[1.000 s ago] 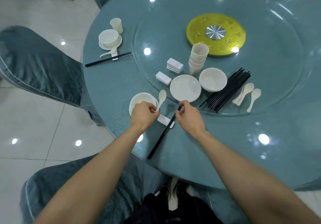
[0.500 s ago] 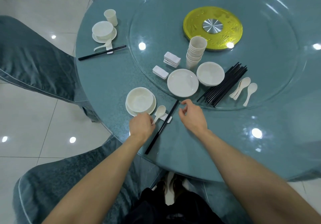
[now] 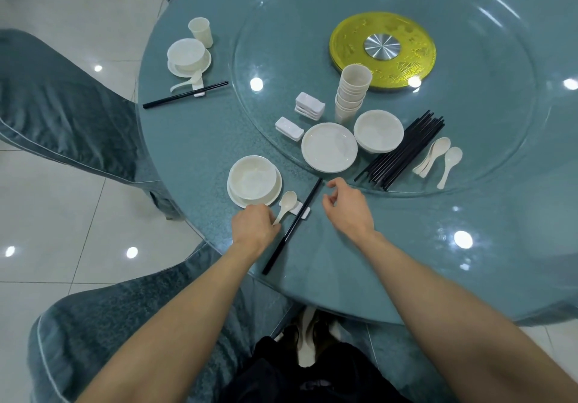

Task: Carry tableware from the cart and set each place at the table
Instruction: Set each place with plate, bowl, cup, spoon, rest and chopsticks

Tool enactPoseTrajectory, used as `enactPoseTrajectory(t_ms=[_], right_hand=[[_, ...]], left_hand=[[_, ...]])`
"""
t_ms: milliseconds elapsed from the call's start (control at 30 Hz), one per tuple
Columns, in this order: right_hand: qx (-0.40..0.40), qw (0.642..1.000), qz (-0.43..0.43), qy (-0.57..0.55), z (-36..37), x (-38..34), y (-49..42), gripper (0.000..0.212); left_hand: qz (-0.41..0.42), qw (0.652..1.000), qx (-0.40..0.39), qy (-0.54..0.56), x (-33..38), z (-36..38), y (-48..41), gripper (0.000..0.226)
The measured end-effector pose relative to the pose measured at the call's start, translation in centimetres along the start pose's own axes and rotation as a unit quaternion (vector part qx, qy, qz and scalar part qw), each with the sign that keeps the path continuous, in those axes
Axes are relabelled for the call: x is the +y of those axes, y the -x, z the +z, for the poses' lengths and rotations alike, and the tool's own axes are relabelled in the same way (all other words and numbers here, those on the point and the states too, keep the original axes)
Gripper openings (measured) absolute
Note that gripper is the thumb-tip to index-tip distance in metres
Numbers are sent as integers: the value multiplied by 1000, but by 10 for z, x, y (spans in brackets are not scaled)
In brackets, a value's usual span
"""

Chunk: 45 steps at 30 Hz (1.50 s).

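Left hand [image 3: 255, 226] pinches the white ceramic soup spoon [image 3: 288, 201] by its handle — right hand [image 3: 348, 210] hangs loose, empty. Long black chopsticks [image 3: 294, 225] lie between them.

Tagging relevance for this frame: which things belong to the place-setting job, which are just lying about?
Job: left hand holding spoon, right hand, chopsticks, rest, bowl, stacked cups, spare plates, spare chopsticks, spare spoons.
Lying about: gold disc, chair.

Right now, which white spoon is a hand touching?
The spoon beside the near bowl: only this one has its handle held, by the left hand.
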State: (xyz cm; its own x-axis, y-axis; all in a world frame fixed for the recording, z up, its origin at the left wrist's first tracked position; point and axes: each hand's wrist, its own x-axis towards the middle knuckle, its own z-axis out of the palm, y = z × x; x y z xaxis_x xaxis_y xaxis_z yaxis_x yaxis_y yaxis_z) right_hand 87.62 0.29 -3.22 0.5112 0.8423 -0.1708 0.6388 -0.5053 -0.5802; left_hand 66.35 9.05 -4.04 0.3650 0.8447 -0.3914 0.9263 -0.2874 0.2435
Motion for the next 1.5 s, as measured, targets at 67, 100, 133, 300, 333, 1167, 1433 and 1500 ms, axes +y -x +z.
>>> enactPoseTrajectory(t_ms=[67, 100, 133, 300, 333, 1167, 1433, 1500], right_hand=[[2, 1000, 1, 3, -1, -3, -2, 29], [4, 1000, 0, 5, -2, -4, -3, 29], [6, 1000, 1, 5, -5, -6, -4, 28], [31, 1000, -1, 1, -20, -14, -14, 29], [39, 999, -1, -1, -24, -14, -17, 30], [102, 991, 37, -76, -128, 64, -126, 35], [112, 989, 70, -71, -134, 77, -146, 38], [114, 988, 78, -74, -133, 78, -149, 39]], left_hand=[[5, 1000, 14, 14, 2, -7, -1, 13], [10, 1000, 22, 18, 4, -10, -2, 14], [15, 999, 33, 21, 7, -15, -4, 16], [56, 995, 71, 47, 26, -49, -20, 25], [63, 994, 76, 52, 31, -56, -24, 27], [214, 961, 143, 101, 209, -118, -152, 112], [228, 950, 130, 168, 227, -101, -190, 112], [222, 949, 124, 187, 225, -98, -192, 113]])
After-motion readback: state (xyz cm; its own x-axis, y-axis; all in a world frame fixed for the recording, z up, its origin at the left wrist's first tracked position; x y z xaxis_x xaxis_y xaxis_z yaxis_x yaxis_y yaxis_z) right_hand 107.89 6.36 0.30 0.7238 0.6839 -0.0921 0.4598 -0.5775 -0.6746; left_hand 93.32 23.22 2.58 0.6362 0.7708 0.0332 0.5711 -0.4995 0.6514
